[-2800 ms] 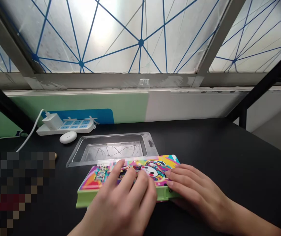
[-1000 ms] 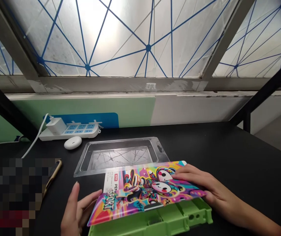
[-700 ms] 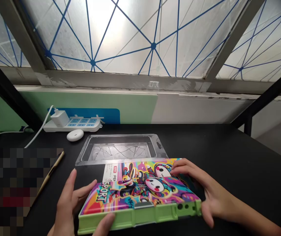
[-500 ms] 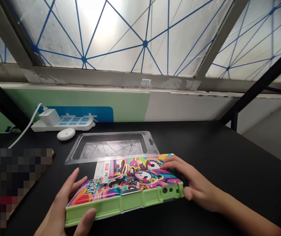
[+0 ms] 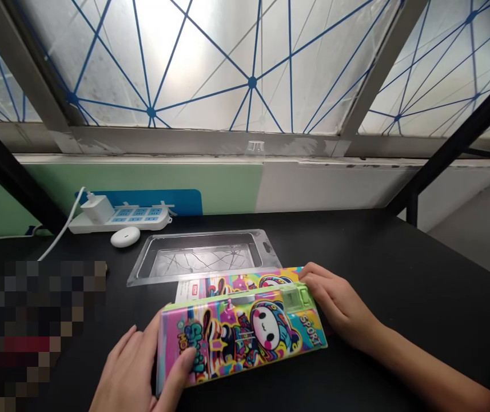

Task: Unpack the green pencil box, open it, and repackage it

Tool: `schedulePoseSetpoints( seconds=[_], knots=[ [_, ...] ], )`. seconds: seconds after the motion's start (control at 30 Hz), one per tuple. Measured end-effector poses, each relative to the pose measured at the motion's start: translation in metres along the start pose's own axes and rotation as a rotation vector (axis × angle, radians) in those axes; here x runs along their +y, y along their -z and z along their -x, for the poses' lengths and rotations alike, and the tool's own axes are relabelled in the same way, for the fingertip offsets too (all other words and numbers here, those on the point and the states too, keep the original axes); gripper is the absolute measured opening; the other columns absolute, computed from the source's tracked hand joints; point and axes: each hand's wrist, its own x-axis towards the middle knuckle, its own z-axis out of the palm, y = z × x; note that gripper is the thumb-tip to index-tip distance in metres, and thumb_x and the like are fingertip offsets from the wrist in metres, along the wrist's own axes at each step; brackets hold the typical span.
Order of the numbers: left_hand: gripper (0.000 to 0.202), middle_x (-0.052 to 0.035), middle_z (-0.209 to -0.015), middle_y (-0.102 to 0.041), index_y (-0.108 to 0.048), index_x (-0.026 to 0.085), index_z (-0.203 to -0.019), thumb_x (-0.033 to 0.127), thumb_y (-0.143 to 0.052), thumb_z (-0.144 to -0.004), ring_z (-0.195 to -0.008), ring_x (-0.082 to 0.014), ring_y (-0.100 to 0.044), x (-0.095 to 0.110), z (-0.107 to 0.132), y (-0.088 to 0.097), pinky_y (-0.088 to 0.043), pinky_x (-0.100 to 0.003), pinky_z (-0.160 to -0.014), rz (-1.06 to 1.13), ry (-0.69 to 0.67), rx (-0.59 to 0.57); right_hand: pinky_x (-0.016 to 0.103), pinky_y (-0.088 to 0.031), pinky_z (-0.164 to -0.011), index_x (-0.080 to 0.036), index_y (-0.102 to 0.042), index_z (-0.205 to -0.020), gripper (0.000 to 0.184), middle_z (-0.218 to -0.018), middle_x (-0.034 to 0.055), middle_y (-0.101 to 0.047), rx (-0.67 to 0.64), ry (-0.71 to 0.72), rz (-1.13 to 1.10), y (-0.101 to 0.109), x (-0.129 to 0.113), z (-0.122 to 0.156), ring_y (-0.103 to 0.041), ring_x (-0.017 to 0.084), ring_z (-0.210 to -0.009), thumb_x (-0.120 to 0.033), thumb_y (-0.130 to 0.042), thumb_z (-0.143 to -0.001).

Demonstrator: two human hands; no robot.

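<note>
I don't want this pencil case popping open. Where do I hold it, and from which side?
By its two short ends, one hand from each side. The pencil case is long and flat, tilted up on a long edge, so both ends are reachable; the left hand and right hand rest there. Probably keep off the green tab on top.

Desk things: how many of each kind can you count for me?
pencil case: 1
printed card: 1
clear plastic tray: 1
power strip: 1
charger plug: 1
white oval gadget: 1
Total: 6
</note>
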Motion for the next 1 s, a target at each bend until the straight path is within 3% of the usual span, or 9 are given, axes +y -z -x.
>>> schedulePoseSetpoints(
  seconds=[0.1,0.2,0.27,0.37,0.47,0.57,0.67,0.8,1.0],
  knots=[
    [0.045,-0.0057,-0.109,-0.074,-0.053,0.026,-0.134,0.047,-0.055,-0.094,-0.091,-0.0275,-0.072,-0.007,-0.001,0.0,-0.058,-0.043,-0.082,-0.035,0.0,-0.069,0.032,-0.049,-0.066,-0.022,-0.058,-0.081,0.035,-0.082,0.0031,-0.061,0.006,-0.032,0.176,-0.003,0.001,-0.002,-0.058,0.018,-0.071,-0.038,-0.037,-0.104],
    [0.054,-0.0103,-0.127,-0.067,-0.044,0.026,-0.144,0.047,-0.052,-0.095,-0.11,-0.0316,-0.067,-0.004,-0.002,0.002,-0.054,-0.051,-0.09,-0.064,0.059,-0.037,0.034,-0.047,-0.067,-0.022,-0.06,-0.09,0.024,-0.087,0.0037,-0.065,0.038,-0.007,0.34,-0.004,0.0,-0.004,-0.058,0.017,-0.069,-0.034,-0.044,-0.102],
    [0.058,-0.0115,-0.14,-0.059,-0.036,0.028,-0.15,0.045,-0.051,-0.096,-0.124,-0.0332,-0.059,0.002,-0.002,0.003,-0.049,-0.056,-0.099,-0.038,0.062,-0.034,0.036,-0.045,-0.072,-0.02,-0.061,-0.093,0.019,-0.093,0.0058,-0.067,0.063,0.093,0.429,-0.002,-0.004,-0.006,-0.059,0.017,-0.073,-0.03,-0.046,-0.101],
    [0.073,-0.013,-0.144,-0.055,-0.021,0.029,-0.156,0.045,-0.056,-0.094,-0.128,-0.0345,-0.056,0.013,-0.002,0.006,-0.038,-0.064,-0.108,0.04,0.055,-0.064,0.037,-0.041,-0.078,-0.019,-0.062,-0.096,0.018,-0.096,0.008,-0.069,0.073,0.235,0.51,0.0,-0.02,-0.012,-0.062,0.019,-0.081,-0.026,-0.047,-0.101],
    [0.083,-0.0137,-0.144,-0.055,-0.016,0.029,-0.158,0.047,-0.061,-0.09,-0.129,-0.0359,-0.055,0.022,-0.003,0.007,-0.029,-0.069,-0.113,0.123,0.125,-0.066,0.039,-0.04,-0.081,-0.019,-0.064,-0.102,0.021,-0.099,0.0094,-0.069,-0.02,0.256,0.544,-0.006,-0.046,-0.019,-0.063,0.023,-0.088,-0.033,-0.049,-0.101],
    [0.088,-0.0126,-0.139,-0.059,-0.014,0.03,-0.158,0.048,-0.064,-0.088,-0.129,-0.0353,-0.055,0.024,-0.004,0.006,-0.025,-0.069,-0.114,0.161,0.18,-0.069,0.042,-0.042,-0.083,-0.017,-0.064,-0.111,0.034,-0.103,0.011,-0.069,-0.187,0.246,0.572,-0.024,-0.07,-0.03,-0.063,0.028,-0.094,-0.046,-0.054,-0.097],
    [0.098,-0.0111,-0.132,-0.064,-0.011,0.031,-0.158,0.054,-0.069,-0.083,-0.126,-0.0354,-0.059,0.02,-0.003,0.005,-0.025,-0.07,-0.114,0.141,0.178,-0.067,0.043,-0.042,-0.083,-0.016,-0.065,-0.11,0.036,-0.1,0.0102,-0.069,-0.291,0.214,0.563,-0.044,-0.081,-0.04,-0.063,0.028,-0.093,-0.047,-0.05,-0.099],
    [0.1,-0.0119,-0.13,-0.064,-0.012,0.027,-0.159,0.057,-0.069,-0.081,-0.125,-0.0377,-0.058,0.019,-0.002,0.005,-0.028,-0.069,-0.113,0.084,0.191,-0.028,0.04,-0.042,-0.082,-0.015,-0.066,-0.102,0.033,-0.096,0.0093,-0.068,-0.259,0.192,0.559,-0.059,-0.079,-0.049,-0.062,0.026,-0.089,-0.042,-0.048,-0.101],
    [0.093,-0.0144,-0.134,-0.061,-0.02,0.023,-0.156,0.057,-0.066,-0.083,-0.128,-0.0403,-0.056,0.022,-0.003,0.006,-0.034,-0.065,-0.111,0.061,0.185,-0.01,0.038,-0.04,-0.076,-0.015,-0.066,-0.094,0.028,-0.091,0.0092,-0.067,-0.175,0.251,0.665,-0.066,-0.073,-0.048,-0.059,0.024,-0.083,-0.03,-0.044,-0.103]
  ],
)
